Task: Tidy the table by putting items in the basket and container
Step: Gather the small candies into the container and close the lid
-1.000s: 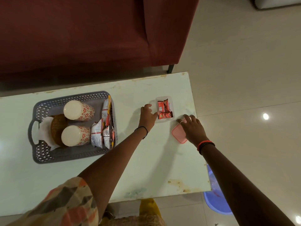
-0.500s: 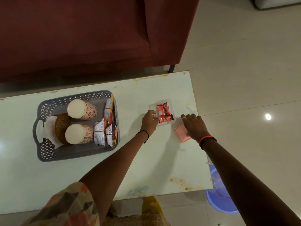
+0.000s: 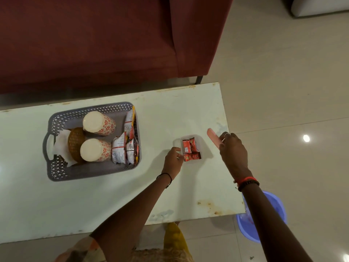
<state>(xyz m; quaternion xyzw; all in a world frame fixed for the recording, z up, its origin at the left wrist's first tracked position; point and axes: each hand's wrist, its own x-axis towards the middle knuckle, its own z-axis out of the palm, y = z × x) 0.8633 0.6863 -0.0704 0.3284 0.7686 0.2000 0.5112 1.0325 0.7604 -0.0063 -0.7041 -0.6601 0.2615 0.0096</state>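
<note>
Blue plastic shows nearest, a tub (image 3: 272, 220) on the floor under the table's near right corner, partly hidden by the right forearm. The pale table (image 3: 94, 201) carries rust stains along its near edge and far edge.

The left hand (image 3: 172, 160) rests on the table toward the right end, its fingers curled narrow against the near left side of the clear container (image 3: 190, 147), steadying it. Red sachets (image 3: 189, 150) fill the container, which has no cover on it.

The right hand (image 3: 233, 150) is raised just right of the container, near the table's right edge. Its fingers pinch the pink lid (image 3: 213, 138), which is tilted on edge, clear of the container and lifted off the table. A red and dark band sits on that wrist, a thin dark one on the left.

Toward the left end stands the grey basket (image 3: 90, 172), well apart from the container. Inside it lie two patterned cups (image 3: 98, 123) on their sides, a brown woven piece (image 3: 75, 142) on white paper at the left, and snack packets (image 3: 125, 146) leaning against the right wall.

Beyond the table's far edge is a dark red sofa (image 3: 94, 44) on a tiled floor.
</note>
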